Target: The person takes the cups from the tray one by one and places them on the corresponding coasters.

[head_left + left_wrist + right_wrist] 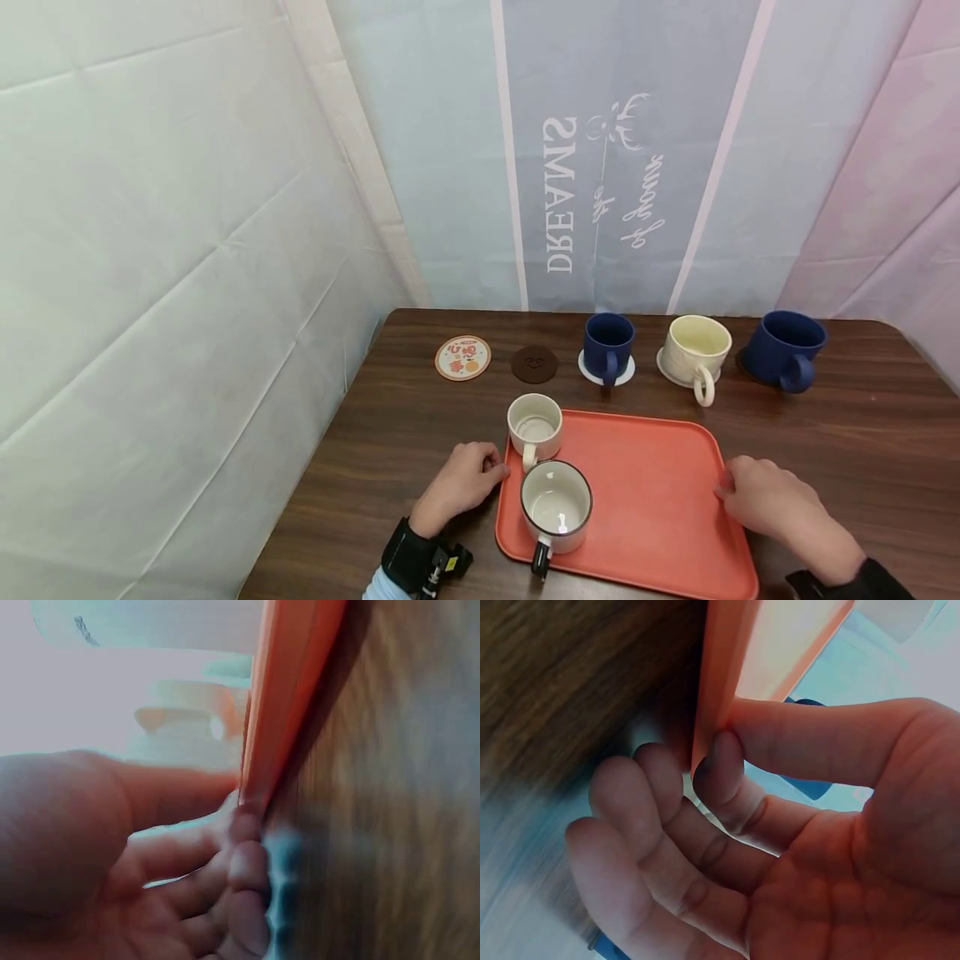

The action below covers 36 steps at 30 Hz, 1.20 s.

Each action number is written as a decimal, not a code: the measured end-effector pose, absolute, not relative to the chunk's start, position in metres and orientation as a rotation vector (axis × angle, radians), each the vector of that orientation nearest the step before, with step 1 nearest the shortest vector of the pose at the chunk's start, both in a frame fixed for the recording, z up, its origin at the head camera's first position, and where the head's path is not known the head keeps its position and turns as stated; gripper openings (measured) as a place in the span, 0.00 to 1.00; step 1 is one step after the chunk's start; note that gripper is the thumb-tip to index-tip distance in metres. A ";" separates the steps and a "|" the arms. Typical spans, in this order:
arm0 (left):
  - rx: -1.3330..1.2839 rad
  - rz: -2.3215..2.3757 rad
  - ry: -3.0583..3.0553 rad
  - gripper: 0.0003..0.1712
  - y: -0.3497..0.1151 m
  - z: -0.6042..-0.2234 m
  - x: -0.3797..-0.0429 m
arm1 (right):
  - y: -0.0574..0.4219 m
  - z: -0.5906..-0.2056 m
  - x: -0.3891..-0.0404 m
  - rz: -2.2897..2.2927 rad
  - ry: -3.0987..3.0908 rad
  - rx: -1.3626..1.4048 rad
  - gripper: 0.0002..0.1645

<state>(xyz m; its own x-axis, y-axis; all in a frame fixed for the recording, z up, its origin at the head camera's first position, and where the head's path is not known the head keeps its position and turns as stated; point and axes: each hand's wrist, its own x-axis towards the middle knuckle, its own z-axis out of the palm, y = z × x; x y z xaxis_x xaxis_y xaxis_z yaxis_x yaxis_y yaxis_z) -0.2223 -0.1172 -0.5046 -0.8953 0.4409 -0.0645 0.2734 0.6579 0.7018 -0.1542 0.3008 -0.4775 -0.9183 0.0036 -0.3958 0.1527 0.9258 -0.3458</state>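
An orange-red rectangular tray point(645, 500) lies on the table between the two hands. My left hand point(467, 479) pinches its left rim, thumb above and fingertips at the outer side. On the opposite rim, my right hand point(768, 497) pinches the tray between thumb and index finger; the other fingers curl loosely in the right wrist view. Two mugs stand on the tray's left part: a cream mug point(535, 423) near the far left corner, and a white mug point(557, 506) with a dark rim and black handle closer to the front.
Behind the tray stand a small blue mug point(608, 342) on a white coaster, a cream mug point(697, 346) on a coaster and a wide blue mug point(783, 346). A printed round coaster point(462, 358) and a brown coaster point(534, 364) lie farther left. Cloth hangs behind the table.
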 end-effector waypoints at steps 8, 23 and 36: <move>0.595 1.419 2.720 0.08 -0.112 -0.493 -0.212 | 0.303 -0.480 -0.154 -0.500 2.682 0.108 0.12; 0.607 1.501 2.490 0.10 -0.102 -0.503 -0.208 | 0.301 -0.490 -0.150 -0.485 2.735 0.106 0.10; 0.580 1.556 2.381 0.12 -0.091 -0.507 -0.214 | 0.300 -0.485 -0.149 -0.489 2.753 0.103 0.09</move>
<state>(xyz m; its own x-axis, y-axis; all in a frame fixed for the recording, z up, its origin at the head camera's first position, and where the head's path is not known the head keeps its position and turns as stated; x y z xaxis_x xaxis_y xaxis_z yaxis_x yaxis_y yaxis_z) -0.2140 -0.0906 -0.5075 -0.8930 0.4497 0.0174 0.1964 0.3546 0.9141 -0.1487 0.2996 -0.4852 -0.9390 0.0118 -0.3437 0.1295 0.9380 -0.3215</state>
